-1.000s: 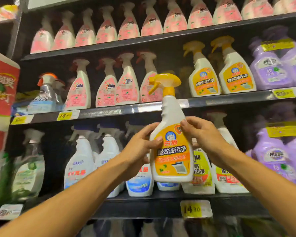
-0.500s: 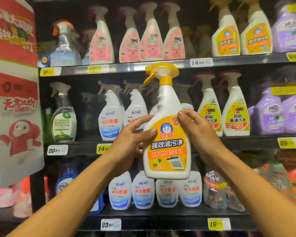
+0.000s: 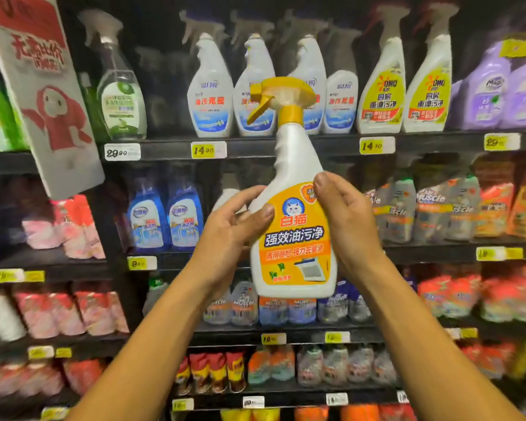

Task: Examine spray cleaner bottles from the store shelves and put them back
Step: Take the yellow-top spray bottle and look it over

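I hold a white spray cleaner bottle [image 3: 292,238] with a yellow trigger head and an orange label upright in front of the shelves, its label facing me. My left hand [image 3: 234,235] grips its left side, thumb lying on the label's edge. My right hand [image 3: 346,226] grips the right side, thumb on the label's upper corner. The bottle's back and my fingers behind it are hidden.
Dark store shelves [image 3: 316,144] hold rows of spray bottles: white and blue ones [image 3: 210,89], yellow-labelled ones [image 3: 383,86], purple ones [image 3: 486,89] at right. Refill pouches [image 3: 450,293] fill lower shelves. A red and white hanging sign [image 3: 43,95] juts out at upper left.
The view has dropped down the shelving, so lower shelves now show. The bottle stays held in both hands, slightly lower against the shelves and tilted a little.
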A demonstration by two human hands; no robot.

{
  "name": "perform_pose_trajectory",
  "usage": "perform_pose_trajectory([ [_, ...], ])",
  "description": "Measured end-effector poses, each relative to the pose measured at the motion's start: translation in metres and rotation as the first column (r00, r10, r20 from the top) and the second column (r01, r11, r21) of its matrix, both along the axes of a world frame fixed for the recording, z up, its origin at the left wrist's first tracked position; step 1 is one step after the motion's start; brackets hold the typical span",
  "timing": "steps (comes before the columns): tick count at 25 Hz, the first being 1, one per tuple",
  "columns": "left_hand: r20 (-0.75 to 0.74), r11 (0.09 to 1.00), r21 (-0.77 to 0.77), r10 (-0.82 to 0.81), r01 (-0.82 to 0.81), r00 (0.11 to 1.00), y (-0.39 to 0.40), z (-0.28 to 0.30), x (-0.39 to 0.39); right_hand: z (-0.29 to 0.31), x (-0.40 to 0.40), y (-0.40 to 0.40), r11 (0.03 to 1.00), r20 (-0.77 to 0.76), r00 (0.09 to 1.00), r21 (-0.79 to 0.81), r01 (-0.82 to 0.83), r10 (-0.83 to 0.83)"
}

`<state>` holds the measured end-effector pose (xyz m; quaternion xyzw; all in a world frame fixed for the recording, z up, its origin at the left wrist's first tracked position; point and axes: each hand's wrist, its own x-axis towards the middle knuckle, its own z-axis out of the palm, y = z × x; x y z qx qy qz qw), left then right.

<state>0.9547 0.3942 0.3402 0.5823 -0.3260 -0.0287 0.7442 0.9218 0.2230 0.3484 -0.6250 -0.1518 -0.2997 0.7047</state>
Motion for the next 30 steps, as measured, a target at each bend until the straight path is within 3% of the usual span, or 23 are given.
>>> perform_pose_trajectory([
  [16, -0.107, 1.000, -0.007, -0.010, 0.010, 0.994, -0.010, -0.037, -0.024, -0.046, -0.016, -0.012, 0.997, -0.046, 0.996, 0.001, -0.072, 0.072],
  [30, -0.201, 0.999, 0.033, 0.029, -0.022, 0.979, -0.117, -0.063, -0.088, -0.080, -0.073, -0.115, 0.985, -0.200, 0.971, 0.140, -0.105, 0.132],
])
